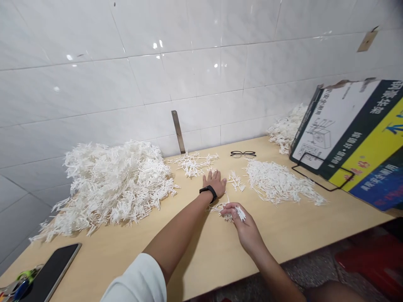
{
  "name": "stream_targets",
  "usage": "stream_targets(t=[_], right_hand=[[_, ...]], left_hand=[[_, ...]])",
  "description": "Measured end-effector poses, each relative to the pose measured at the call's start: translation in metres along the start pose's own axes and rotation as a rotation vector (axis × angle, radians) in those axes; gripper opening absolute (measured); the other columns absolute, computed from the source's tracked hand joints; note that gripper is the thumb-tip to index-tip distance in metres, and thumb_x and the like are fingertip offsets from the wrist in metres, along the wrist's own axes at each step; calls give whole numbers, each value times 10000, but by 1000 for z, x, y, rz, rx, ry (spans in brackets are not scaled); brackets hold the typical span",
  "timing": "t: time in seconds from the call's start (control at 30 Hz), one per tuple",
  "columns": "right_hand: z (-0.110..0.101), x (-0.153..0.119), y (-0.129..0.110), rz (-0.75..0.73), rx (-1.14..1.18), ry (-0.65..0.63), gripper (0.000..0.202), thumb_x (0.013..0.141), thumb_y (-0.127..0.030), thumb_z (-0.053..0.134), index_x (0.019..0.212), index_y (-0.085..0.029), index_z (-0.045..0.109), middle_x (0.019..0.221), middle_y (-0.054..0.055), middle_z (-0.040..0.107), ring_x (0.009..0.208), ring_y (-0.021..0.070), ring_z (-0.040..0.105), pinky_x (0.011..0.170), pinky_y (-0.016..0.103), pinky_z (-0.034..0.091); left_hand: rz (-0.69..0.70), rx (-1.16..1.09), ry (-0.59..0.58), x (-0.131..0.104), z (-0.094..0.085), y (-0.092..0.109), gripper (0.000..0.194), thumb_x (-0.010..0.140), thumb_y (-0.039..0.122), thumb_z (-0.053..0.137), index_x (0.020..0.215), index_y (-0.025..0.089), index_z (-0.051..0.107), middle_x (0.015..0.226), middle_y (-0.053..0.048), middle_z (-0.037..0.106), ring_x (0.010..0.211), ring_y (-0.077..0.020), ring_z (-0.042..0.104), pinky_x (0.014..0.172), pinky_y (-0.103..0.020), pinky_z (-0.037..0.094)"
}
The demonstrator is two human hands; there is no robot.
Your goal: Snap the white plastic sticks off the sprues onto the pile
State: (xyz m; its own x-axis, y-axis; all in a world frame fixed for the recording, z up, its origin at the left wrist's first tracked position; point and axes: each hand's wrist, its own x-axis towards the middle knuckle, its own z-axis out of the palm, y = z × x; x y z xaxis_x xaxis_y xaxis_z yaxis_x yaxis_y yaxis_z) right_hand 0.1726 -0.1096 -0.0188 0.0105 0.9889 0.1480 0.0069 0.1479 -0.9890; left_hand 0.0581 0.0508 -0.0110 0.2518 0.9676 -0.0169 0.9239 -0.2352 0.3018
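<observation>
My left hand, with a black band at the wrist, reaches across the wooden table with its palm down and fingers spread, just below a small pile of white branched plastic pieces. Closer to me, my right hand is curled around a small bunch of white pieces. Other white strands lie beside its fingertips. A few loose pieces rest between the hands and the flat white heap on the right. The large white heap covers much of the table's left side.
Black-framed glasses lie near the tiled wall. A large printed box stands at the right, with more white pieces behind it. A phone and keys are at the lower left. A metal strip rises against the wall.
</observation>
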Motion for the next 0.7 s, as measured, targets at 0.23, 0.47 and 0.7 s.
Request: stream_targets(t=[0.23,0.47,0.7], right_hand=[[3,-11,-3,34,-28,54,402,931,-580,394,799,-221,517,597,-16,510,610,162,501,626,266,403],[5,-20,-2,65,-1,103,400,929,-581,393,786,-225,510,571,-30,423,548,152,416,544,255,344],[1,-18,1,21,48,162,341,906,-528,483,818,-212,574,674,17,579,672,172,522,676,273,431]], left_hand=[[-45,15,-11,4,1,7,615,946,408,153,1516,188,216,1612,-47,149,1490,-309,47,1177,-613,39],[-37,17,-6,4,2,6,601,950,416,150,1512,221,227,1613,-25,148,1490,-309,51,1181,-607,43],[47,1,51,4,3,-3,547,958,322,177,1477,212,311,1585,-32,255,1479,-260,160,1197,-528,139]])
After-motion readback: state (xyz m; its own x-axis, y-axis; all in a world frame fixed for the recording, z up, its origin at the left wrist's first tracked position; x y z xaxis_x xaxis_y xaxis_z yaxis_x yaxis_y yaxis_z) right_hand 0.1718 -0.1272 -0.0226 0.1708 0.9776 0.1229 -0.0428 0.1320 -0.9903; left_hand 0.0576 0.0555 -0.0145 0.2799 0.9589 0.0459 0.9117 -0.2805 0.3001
